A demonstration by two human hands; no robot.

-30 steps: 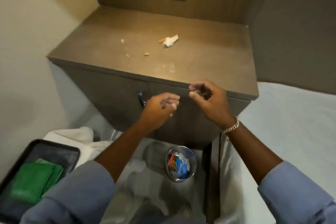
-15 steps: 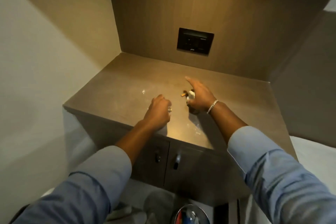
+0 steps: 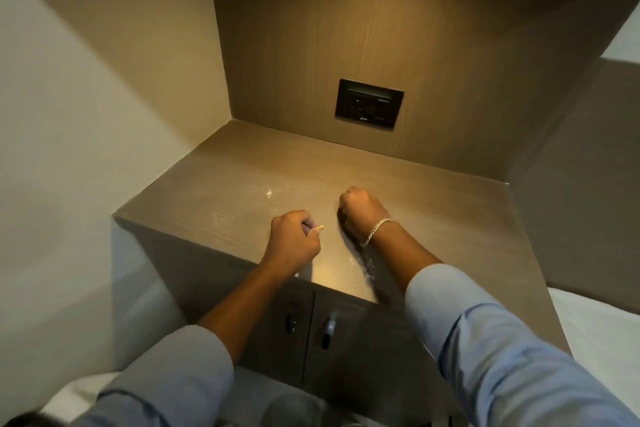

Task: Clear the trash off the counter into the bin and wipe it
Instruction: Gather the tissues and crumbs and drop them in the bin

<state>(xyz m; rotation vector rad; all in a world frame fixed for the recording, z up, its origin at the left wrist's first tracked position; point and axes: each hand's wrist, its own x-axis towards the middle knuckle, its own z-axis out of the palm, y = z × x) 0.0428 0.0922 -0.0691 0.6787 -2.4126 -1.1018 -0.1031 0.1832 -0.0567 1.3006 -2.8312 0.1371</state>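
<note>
My left hand (image 3: 292, 241) hovers over the front of the brown counter (image 3: 467, 218), fingers pinched on a small tan scrap (image 3: 319, 227) whose tip sticks out. My right hand (image 3: 362, 210), with a silver bracelet, is closed in a fist on the counter's middle; the white paper wad it closed over is hidden inside it. A small white crumb (image 3: 269, 192) and faint white smears lie on the counter to the left. The bin is out of view.
A black socket panel (image 3: 369, 103) sits on the wooden back wall. Two cabinet doors with dark handles (image 3: 327, 331) are below the counter edge. A white wall closes the left side, white bedding (image 3: 595, 340) lies at the right.
Both hands went from in front of the cabinet up onto the counter. The right hand closed into a fist over the white wad and the stub beside it; the left pinched a scrap.
</note>
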